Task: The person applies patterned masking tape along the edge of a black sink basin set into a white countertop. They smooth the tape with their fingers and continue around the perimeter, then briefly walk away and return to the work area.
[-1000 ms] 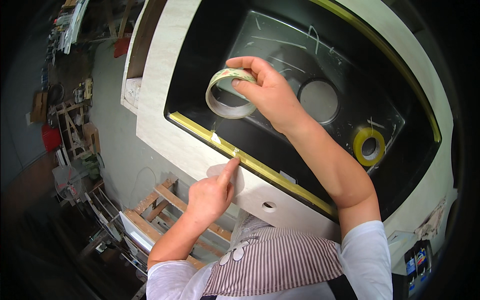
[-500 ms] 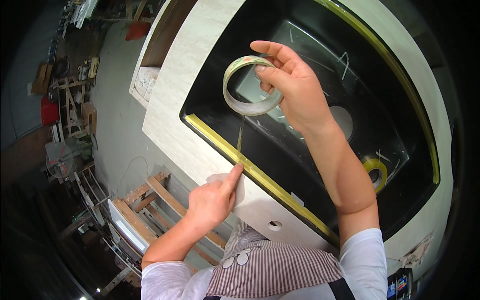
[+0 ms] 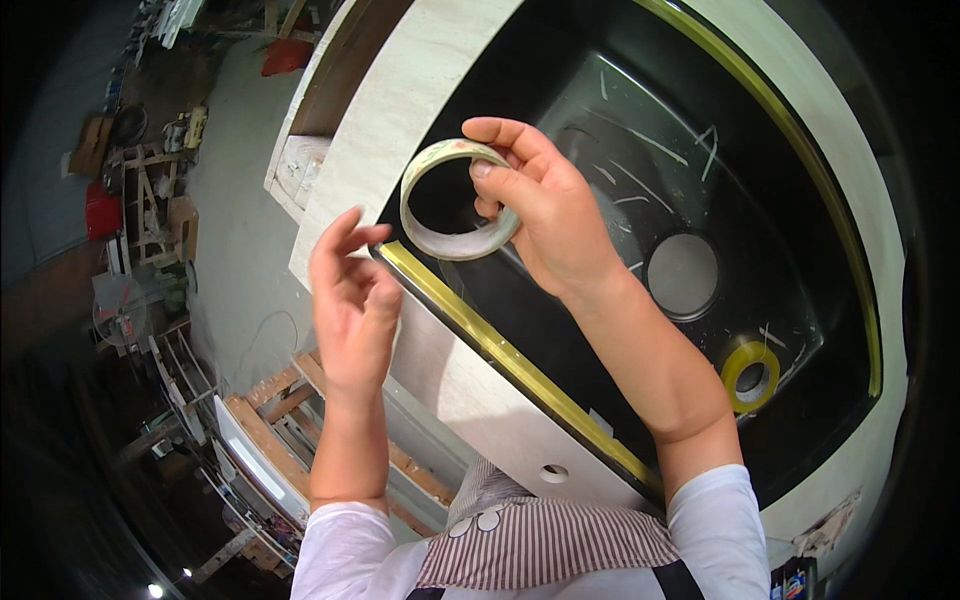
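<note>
My right hand [image 3: 545,205] pinches the rim of a thin, nearly used-up roll of clear tape [image 3: 468,243] between thumb and fingers, above the near-left corner of a black sink [image 3: 560,330]. A faint strand hangs below the roll. My left hand [image 3: 352,300] is raised over the pale countertop beside that corner, slightly blurred, its fingers apart and holding nothing. Yellowish tape [image 3: 490,345] lies along the sink's near edge and starts close to my left fingertips. Another tape strip [image 3: 790,110] follows the far edge.
A fuller yellow tape roll [image 3: 750,377] lies in the sink near the round drain hole [image 3: 684,276]. Thin white scraps are scattered in the basin. The pale countertop [image 3: 460,390] has a small round hole [image 3: 553,473] near me. Wooden frames [image 3: 300,390] stand on the floor at left.
My left hand has lifted its forefinger from the tape on the near edge and moved up toward the sink corner, opening. My right hand has moved left and slightly nearer with the tape roll.
</note>
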`<state>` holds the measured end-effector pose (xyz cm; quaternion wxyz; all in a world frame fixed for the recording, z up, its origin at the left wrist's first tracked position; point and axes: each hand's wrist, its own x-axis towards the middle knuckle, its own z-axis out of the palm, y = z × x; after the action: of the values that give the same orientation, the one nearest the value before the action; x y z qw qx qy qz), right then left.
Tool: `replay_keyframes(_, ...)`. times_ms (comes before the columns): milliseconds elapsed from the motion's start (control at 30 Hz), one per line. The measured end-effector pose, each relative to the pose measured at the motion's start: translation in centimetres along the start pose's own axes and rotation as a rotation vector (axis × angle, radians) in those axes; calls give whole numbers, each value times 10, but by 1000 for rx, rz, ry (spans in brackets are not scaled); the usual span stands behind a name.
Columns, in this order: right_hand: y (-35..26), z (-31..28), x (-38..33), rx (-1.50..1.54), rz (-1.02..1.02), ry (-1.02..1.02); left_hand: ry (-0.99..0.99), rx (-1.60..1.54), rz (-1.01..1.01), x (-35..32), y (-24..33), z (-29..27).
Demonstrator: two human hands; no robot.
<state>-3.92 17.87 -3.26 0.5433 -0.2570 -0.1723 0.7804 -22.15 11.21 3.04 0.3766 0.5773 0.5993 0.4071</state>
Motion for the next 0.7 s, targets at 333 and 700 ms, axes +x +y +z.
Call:
replay_keyframes(333, 19, -53, -16, -146, 334, -345, 187, -353, -150, 25, -9, 28)
replay_keyframes(700, 68, -62, -62, -304, 372, -447, 198, -514, -87, 24, -35, 37)
